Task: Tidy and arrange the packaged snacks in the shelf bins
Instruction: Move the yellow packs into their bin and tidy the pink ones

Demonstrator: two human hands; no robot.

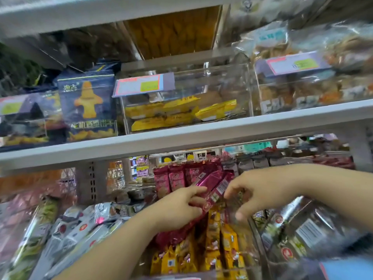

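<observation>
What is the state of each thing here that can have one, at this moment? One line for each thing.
left hand: grips the magenta packets.
right hand: fingers curled at the packets' end; grip unclear.
magenta packets: held tilted above the yellow packets.
yellow packets: standing upright in rows.
clear bin: part filled, flat yellow packs at the bottom.
blue bag: standing upright.

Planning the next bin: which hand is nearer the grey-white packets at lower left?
Left. The left hand grips magenta packets just right of the grey-white packets; the right hand is farther right.
</observation>
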